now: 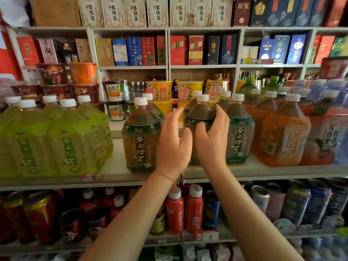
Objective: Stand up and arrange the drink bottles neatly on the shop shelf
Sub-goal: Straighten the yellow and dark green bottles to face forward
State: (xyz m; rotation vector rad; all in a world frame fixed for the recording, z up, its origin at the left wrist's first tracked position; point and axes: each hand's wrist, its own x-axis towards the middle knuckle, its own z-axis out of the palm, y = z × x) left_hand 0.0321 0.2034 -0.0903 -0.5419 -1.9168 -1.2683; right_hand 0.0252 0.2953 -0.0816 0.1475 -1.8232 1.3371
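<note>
Large tea bottles with white caps stand on the middle shelf (120,177). One dark green bottle (141,136) stands apart at the left, another (240,132) at the right. Between them a third dark green bottle (200,114) is half hidden behind my hands. My left hand (173,142) is raised at that bottle's left side with fingers loosely spread. My right hand (211,140) curves its fingers near the bottle's right shoulder, and no firm grip shows. Yellow-green bottles (56,140) fill the left and orange bottles (282,136) the right.
Yellow noodle cups (160,91) and green tubs (114,93) stand behind the bottles. Boxed liquor (135,50) fills the upper shelves. The shelf below holds red bottles (175,213) and cans (260,198). Gaps of bare shelf lie on either side of the left dark green bottle.
</note>
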